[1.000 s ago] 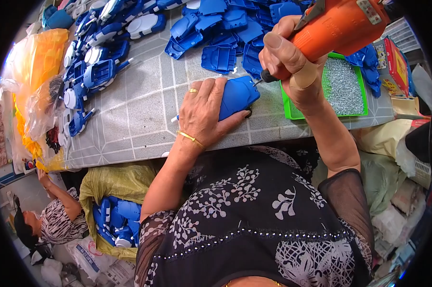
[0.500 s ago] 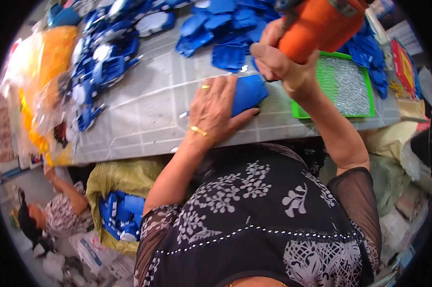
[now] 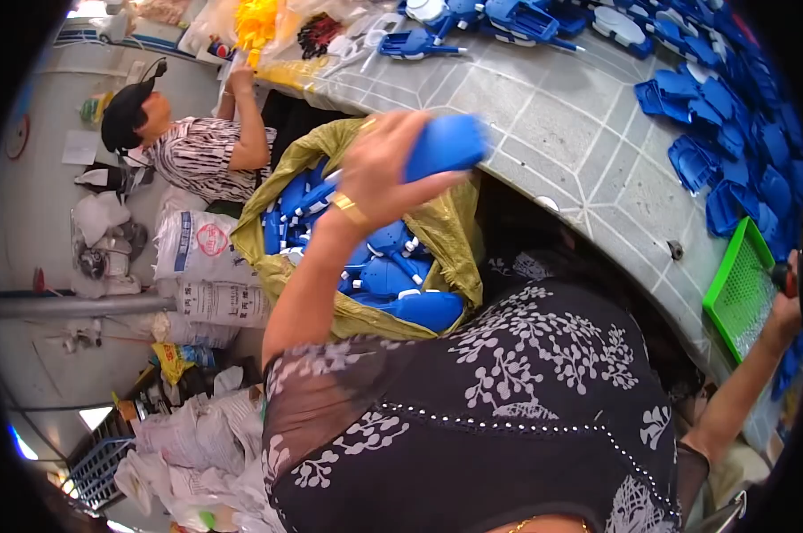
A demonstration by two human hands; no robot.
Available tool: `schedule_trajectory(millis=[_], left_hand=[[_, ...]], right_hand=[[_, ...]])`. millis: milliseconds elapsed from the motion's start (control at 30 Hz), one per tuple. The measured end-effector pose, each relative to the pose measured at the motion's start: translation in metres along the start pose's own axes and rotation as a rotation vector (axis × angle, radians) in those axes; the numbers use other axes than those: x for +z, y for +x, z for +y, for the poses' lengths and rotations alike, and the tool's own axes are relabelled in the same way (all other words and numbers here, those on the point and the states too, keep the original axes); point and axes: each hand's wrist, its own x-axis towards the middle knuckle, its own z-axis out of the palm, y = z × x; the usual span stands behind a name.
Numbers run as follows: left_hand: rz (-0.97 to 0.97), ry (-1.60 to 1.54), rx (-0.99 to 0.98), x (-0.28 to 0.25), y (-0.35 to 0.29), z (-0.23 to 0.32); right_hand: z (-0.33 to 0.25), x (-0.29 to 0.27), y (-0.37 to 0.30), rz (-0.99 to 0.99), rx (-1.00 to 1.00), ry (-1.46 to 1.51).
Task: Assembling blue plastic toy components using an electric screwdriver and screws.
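Above the open olive-green sack (image 3: 459,240) of blue parts beside the grey tiled bench (image 3: 561,133), the left hand (image 3: 379,169) grips a blue moulded plastic housing (image 3: 446,147), apparently ready for release; the right hand (image 3: 785,306) grip cannot be determined.

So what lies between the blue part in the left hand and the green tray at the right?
In the head view, mostly bare grey tiled tabletop lies between the blue part held in the left hand and the green tray; only a small dark screw-like bit sits there.
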Motion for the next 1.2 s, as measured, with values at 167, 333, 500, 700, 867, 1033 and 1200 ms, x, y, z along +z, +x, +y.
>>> schedule_trajectory(millis=[167, 333, 500, 700, 867, 1033, 1200], left_hand=[[-0.264, 0.156, -0.354, -0.027, -0.136, -0.077], [-0.11, 0.211, -0.31, -0.02, -0.114, -0.081], [-0.091, -0.17, -0.047, 0.037, 0.043, -0.043], [-0.118, -0.185, 0.468, 0.14, 0.215, 0.023], [-0.197, 0.269, 0.497, 0.239, 0.324, 0.017], [-0.185, 0.287, 0.601, 0.239, 0.358, 0.032], [-0.057, -0.029, 0.403, 0.21, 0.346, 0.021]], right_hand=[[0.055, -0.039, 0.096, -0.833, -0.513, 0.233], [0.049, -0.006, 0.032, -0.777, -0.493, 0.316], [0.034, 0.0, 0.014, -0.687, -0.601, 0.238], [0.02, 0.001, 0.004, -0.611, -0.658, 0.176], [0.013, -0.011, 0.002, -0.608, -0.641, 0.114], [0.011, -0.037, 0.004, -0.559, -0.67, 0.065], [0.001, -0.061, 0.007, -0.21, -1.137, -0.076]])
